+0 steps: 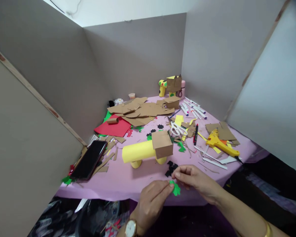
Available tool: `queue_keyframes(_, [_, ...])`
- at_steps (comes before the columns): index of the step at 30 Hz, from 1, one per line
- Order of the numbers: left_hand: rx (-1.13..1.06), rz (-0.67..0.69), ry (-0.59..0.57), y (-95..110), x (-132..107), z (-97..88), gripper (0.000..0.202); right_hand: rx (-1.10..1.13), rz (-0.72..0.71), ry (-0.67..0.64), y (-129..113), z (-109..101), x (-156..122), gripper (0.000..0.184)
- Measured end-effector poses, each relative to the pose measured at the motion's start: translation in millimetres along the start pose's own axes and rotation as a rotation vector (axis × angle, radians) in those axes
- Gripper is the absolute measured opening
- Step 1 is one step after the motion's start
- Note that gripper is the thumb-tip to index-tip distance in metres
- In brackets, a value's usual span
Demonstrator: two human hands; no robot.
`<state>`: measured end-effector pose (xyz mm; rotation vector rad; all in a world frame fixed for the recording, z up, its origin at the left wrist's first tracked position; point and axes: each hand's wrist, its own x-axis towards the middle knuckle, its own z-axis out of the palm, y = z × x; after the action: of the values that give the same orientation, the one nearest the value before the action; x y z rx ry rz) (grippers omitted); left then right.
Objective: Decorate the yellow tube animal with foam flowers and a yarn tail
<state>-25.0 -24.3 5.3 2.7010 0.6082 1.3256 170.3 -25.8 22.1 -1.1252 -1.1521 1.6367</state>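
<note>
Low over the table's front edge, my left hand [154,199] pinches a green paper flower cutout [175,188] between thumb and fingers. My right hand [191,177] is close beside it, thumb and fingertips drawn together; what they hold, if anything, is too small to make out. Just beyond the right fingertips lie black paper cutouts [170,167]. Farther back and to the left stands an animal-like figure made of a yellow paper tube [139,150] on short yellow legs, with a small cardboard box [162,144] at its right end.
A phone [90,159] lies at left, near red paper [114,126]. Cardboard sheets [143,110] cover the back. White scissors [178,129], a black pen [195,134], a yellow glue gun [220,144], markers [193,108] and paper scraps lie to the right. Grey partitions [138,56] enclose the table.
</note>
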Motion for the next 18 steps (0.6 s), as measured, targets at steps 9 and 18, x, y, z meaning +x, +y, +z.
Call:
queue_keyframes(9, [-0.061,0.01,-0.04,-3,-3,4.5,0.038,-0.002,0.007,-0.014,-7,2,-1,0.029])
queue_keyframes(18, [-0.521,-0.973,0.028,-9,17,12.1,0.023,-0.125,-0.21,0.195,2,7,18,0.026])
